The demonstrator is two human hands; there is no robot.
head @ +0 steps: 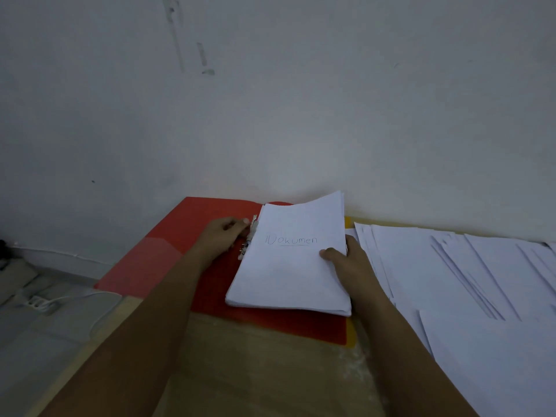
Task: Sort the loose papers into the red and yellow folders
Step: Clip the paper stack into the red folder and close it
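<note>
Papers (288, 266), white stack w/ "Dokumen" handwritten on top, lie in open red folder (168, 254). Right hand (346, 263) grips stack's edge; left hand (222, 236) pinches metal clip (251, 236).

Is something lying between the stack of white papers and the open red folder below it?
Nothing visible: the white paper stack already rests on the open red folder, its left edge at the metal fastener where the left hand works.
</note>
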